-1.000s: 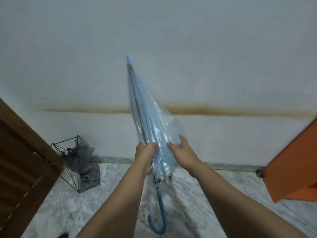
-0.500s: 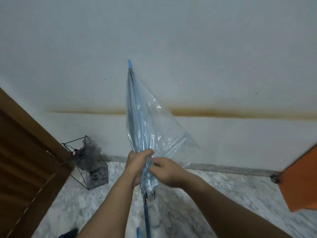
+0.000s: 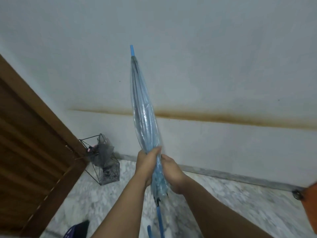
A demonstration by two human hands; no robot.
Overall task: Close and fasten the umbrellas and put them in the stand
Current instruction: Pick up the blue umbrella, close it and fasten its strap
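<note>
A clear umbrella with a blue tip and blue hooked handle points up and away from me, its canopy gathered tight around the shaft. My left hand grips the lower canopy with fingers wrapped around it. My right hand grips the same bundle just below, from the right side. A black wire umbrella stand sits on the floor at the left, by the wall, holding a dark folded umbrella with a pink part showing.
A brown slatted wooden door fills the left side. An orange door edge is at the right. The floor is pale marble and meets a white wall. A dark object lies at the bottom left.
The loose canopy that billowed to the right is now wrapped tight around the shaft. Both hands have closed around the bundle, and the view has shifted left.
</note>
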